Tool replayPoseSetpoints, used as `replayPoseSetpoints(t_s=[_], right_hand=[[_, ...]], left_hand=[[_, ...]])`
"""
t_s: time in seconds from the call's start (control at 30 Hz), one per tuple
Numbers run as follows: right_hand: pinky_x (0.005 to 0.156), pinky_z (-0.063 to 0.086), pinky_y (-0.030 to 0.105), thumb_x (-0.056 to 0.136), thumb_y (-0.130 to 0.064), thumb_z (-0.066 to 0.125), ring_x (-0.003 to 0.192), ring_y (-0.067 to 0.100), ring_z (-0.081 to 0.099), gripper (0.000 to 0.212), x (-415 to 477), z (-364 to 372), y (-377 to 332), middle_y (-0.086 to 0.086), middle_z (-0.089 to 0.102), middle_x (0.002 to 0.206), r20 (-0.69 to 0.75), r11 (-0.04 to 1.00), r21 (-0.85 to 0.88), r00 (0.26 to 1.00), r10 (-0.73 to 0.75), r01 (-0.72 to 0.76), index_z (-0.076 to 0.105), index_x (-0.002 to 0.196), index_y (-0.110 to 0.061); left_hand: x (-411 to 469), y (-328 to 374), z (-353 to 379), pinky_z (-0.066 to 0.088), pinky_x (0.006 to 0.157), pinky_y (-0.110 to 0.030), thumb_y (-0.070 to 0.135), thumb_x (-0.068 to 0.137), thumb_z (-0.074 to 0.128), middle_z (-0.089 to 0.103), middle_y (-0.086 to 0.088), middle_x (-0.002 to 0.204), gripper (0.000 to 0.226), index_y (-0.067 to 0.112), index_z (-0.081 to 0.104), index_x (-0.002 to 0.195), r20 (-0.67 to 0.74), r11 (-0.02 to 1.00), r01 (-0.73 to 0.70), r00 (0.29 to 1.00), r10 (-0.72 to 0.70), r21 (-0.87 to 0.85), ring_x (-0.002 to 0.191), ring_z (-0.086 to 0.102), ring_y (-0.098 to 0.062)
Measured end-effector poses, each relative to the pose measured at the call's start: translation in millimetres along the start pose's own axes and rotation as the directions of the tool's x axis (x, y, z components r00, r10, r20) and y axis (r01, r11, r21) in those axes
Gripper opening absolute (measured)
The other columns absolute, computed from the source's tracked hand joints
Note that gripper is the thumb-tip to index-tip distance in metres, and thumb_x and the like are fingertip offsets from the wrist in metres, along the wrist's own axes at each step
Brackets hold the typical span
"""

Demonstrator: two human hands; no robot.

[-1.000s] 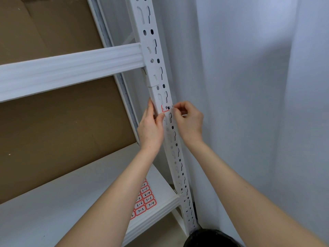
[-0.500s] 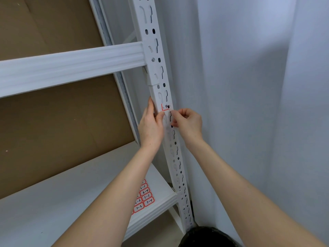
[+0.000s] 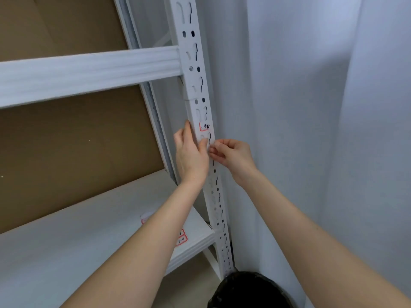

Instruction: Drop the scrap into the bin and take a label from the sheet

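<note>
A white slotted shelf upright [image 3: 201, 85] stands in front of me. A small red-bordered label [image 3: 204, 126] with a handwritten mark is stuck on its front. My left hand [image 3: 191, 156] lies just below the label, fingers straight along the upright's left side and thumb on its front. My right hand [image 3: 232, 154] is to the right, fingers curled, fingertips pinching a small white piece [image 3: 211, 145] at the post beside my left thumb. What that piece is I cannot make out.
A white crossbeam [image 3: 89, 72] joins the upright above the hands. The lower shelf board [image 3: 66, 241] carries a sheet of red-bordered labels [image 3: 182, 240], partly under my left forearm. Brown cardboard [image 3: 66, 152] backs the rack. A white curtain [image 3: 311, 130] hangs right; a dark object [image 3: 244, 290] sits on the floor.
Both hands have slid a little down the upright. My right fingertips have left the label's edge, and the label now sits uncovered above them.
</note>
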State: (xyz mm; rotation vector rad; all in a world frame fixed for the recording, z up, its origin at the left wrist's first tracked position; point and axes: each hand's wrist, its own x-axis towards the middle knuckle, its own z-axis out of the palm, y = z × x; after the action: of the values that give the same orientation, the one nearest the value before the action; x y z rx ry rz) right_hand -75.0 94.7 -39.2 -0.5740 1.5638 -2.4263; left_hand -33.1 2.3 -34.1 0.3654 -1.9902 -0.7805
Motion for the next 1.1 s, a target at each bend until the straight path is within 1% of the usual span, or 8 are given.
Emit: replayPoseSetpoints(t_s=[0.1, 0.27, 0.33, 0.5, 0.73, 0.83, 0.97, 1.1], right_hand=[[0.068, 0.059, 0.024, 0.084, 0.004, 0.061, 0.063, 0.015, 0.064, 0.004, -10, -13, 5, 0.013, 0.063, 0.074, -0.017, 0.993, -0.084, 0.997, 0.077, -0.078, 0.061, 0.082, 0.001], [0.065, 0.058, 0.02, 0.082, 0.002, 0.065, 0.062, 0.012, 0.065, 0.005, -40, -44, 39, 0.01, 0.066, 0.073, -0.031, 0.949, -0.206, 0.971, 0.236, -0.238, 0.061, 0.082, -0.001], [0.063, 0.057, 0.018, 0.082, 0.0, 0.066, 0.061, 0.009, 0.064, 0.004, -54, -61, 61, 0.007, 0.065, 0.071, -0.055, 0.911, -0.256, 0.946, 0.321, -0.324, 0.062, 0.081, -0.001], [0.056, 0.057, 0.019, 0.088, -0.007, 0.064, 0.061, 0.01, 0.06, 0.011, -92, -96, 108, 0.007, 0.063, 0.069, -0.101, 0.778, -0.308, 0.832, 0.545, -0.547, 0.06, 0.079, -0.003], [0.054, 0.055, 0.019, 0.081, 0.007, 0.062, 0.051, 0.01, 0.062, 0.012, -118, -117, 140, 0.013, 0.062, 0.068, -0.188, 0.586, -0.545, 0.768, 0.612, -0.6, 0.061, 0.073, -0.002], [0.055, 0.055, 0.021, 0.076, 0.006, 0.062, 0.048, 0.012, 0.06, 0.013, -122, -116, 144, 0.014, 0.061, 0.064, -0.241, 0.5, -0.651, 0.78, 0.577, -0.571, 0.06, 0.066, -0.003], [0.048, 0.054, 0.02, 0.078, 0.001, 0.062, 0.041, 0.007, 0.056, 0.014, -122, -116, 146, 0.009, 0.059, 0.058, -0.242, 0.444, -0.709, 0.78, 0.576, -0.548, 0.059, 0.066, -0.005], [0.05, 0.055, 0.02, 0.081, 0.005, 0.059, 0.058, 0.015, 0.062, 0.009, -121, -117, 146, 0.012, 0.063, 0.068, -0.215, 0.414, -0.714, 0.74, 0.637, -0.564, 0.064, 0.078, -0.002]], left_hand=[[-33, 0, 8, 0.028, 0.071, -0.013, 0.014, 0.091, 0.056, 0.047, -0.008, 0.122, 0.041, 0.01, 0.048, 0.13, -0.064, 0.991, -0.116, 0.991, 0.121, 0.066, 0.102, 0.051, -0.015], [-75, -25, 26, 0.047, 0.08, -0.031, 0.009, 0.094, 0.045, 0.062, -0.003, 0.103, 0.024, 0.012, 0.059, 0.113, 0.285, 0.999, 0.038, 0.958, -0.027, -0.035, 0.095, 0.059, -0.019], [-93, -39, 32, 0.051, 0.083, -0.031, 0.01, 0.095, 0.044, 0.067, -0.002, 0.102, 0.025, 0.013, 0.066, 0.106, 0.46, 0.99, 0.138, 0.88, -0.115, -0.018, 0.095, 0.063, -0.019], [-133, -68, 41, 0.055, 0.053, -0.018, 0.01, 0.097, 0.047, 0.065, -0.003, 0.082, 0.022, 0.005, 0.067, 0.106, 0.751, 0.931, 0.353, 0.59, -0.296, 0.089, 0.066, 0.063, -0.009], [-168, -101, 47, 0.058, 0.07, -0.023, -0.003, 0.093, 0.052, 0.065, -0.007, 0.079, 0.017, 0.001, 0.063, 0.105, 0.873, 0.859, 0.433, 0.264, -0.41, 0.273, 0.069, 0.064, -0.013], [-175, -106, 50, 0.058, 0.077, -0.03, -0.003, 0.089, 0.058, 0.066, -0.009, 0.078, 0.012, 0.004, 0.065, 0.096, 0.879, 0.869, 0.393, 0.241, -0.412, 0.3, 0.068, 0.065, -0.014], [-179, -105, 51, 0.058, 0.064, -0.022, -0.003, 0.087, 0.062, 0.065, -0.008, 0.073, 0.015, 0.01, 0.063, 0.08, 0.876, 0.88, 0.344, 0.238, -0.419, 0.327, 0.064, 0.065, -0.013], [-180, -102, 52, 0.058, 0.061, -0.02, -0.001, 0.089, 0.06, 0.064, -0.008, 0.069, 0.016, 0.01, 0.063, 0.078, 0.864, 0.887, 0.291, 0.255, -0.433, 0.359, 0.061, 0.064, -0.013]])
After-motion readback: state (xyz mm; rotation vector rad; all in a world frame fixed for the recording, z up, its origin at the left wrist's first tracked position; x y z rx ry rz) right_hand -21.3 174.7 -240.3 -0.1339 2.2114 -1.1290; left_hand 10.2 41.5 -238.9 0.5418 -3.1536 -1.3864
